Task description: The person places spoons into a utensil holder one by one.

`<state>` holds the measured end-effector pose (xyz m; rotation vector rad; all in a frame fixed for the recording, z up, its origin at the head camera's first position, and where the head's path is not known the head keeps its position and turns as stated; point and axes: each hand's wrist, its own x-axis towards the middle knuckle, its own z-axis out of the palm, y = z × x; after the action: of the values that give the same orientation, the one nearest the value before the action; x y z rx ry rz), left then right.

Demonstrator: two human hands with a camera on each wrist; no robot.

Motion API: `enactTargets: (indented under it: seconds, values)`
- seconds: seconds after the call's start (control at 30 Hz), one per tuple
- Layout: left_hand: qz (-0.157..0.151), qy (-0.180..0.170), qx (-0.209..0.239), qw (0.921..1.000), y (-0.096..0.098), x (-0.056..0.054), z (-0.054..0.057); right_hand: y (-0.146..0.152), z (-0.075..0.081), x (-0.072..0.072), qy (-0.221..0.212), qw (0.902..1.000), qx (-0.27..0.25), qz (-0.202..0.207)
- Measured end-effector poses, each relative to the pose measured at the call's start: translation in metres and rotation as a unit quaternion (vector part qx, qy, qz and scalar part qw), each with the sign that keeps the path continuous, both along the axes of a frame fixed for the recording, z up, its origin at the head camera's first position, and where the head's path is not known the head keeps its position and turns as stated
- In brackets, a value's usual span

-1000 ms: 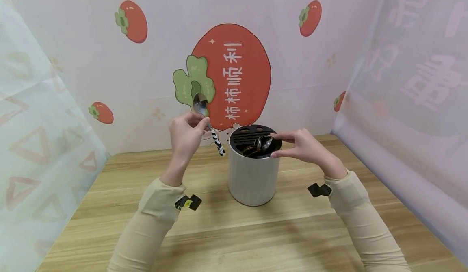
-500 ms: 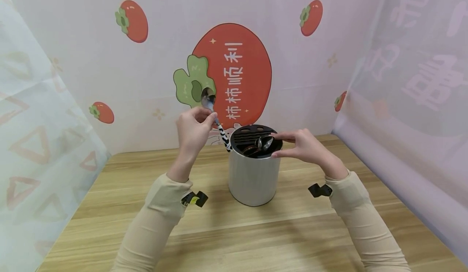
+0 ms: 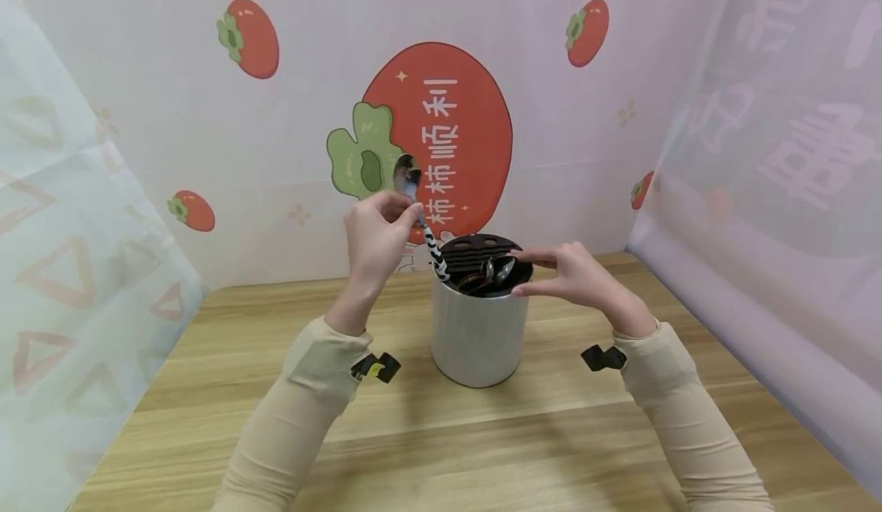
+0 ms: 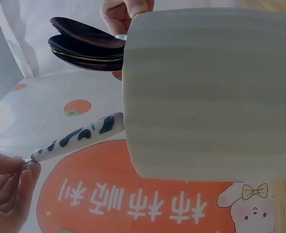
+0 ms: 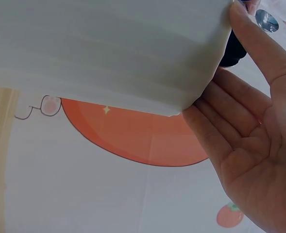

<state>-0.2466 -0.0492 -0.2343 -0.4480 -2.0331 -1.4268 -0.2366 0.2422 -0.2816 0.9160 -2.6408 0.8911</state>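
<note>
Between thumb and fingers, my left hand [image 3: 377, 238] pinches a spoon [image 3: 434, 250] near its neck. Its metal bowl points up, and the black-and-white patterned handle slants down to the left side of the cutlery holder's opening. The off-white, round cutlery holder [image 3: 475, 344] has a black slotted top. In the left wrist view, the handle's end reaches the holder's rim. My right hand [image 3: 575, 276] grips the holder's right rim, thumb at the front and fingers farther back. Several dark spoons [image 4: 84, 51] stand in the holder, bowls up.
The cutlery holder stands on a wood-grain table [image 3: 413, 451]. Behind it hangs a pale cloth [image 3: 317, 99] printed with persimmons, and more cloth [image 3: 772, 213] closes off the right side. A dark wrist device [image 3: 375, 368] sits on the left cuff.
My left hand has moved right with the spoon, bringing its handle end from left of the holder to over the opening's left edge. The right hand stays at the rim.
</note>
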Motion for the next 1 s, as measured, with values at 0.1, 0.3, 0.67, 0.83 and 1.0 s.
enactTargets:
  seconds: [0.1, 0.3, 0.67, 0.83, 1.0]
  values:
    - [-0.002, -0.001, -0.006, 1.0000, 0.0029, -0.0012, -0.0001, -0.0003, 0.0000, -0.0006, 0.000, 1.0000, 0.000, 0.001]
    - [0.003, -0.007, -0.025, 0.9997, 0.0056, -0.0034, -0.0009, -0.0007, 0.0001, -0.0007, -0.004, 1.0000, 0.001, 0.000]
    - [0.002, -0.017, -0.076, 0.9969, 0.0086, -0.0031, -0.0026, -0.0007, 0.0014, -0.0001, -0.003, 0.9999, 0.009, -0.004]
    - [-0.010, -0.025, -0.102, 0.9945, 0.0094, -0.0018, -0.0028, -0.0008, 0.0022, 0.0010, -0.005, 0.9999, 0.007, -0.005]
    - [-0.017, -0.020, -0.127, 0.9915, 0.0098, -0.0012, -0.0041, -0.0006, 0.0022, 0.0013, -0.006, 0.9999, 0.007, -0.006]
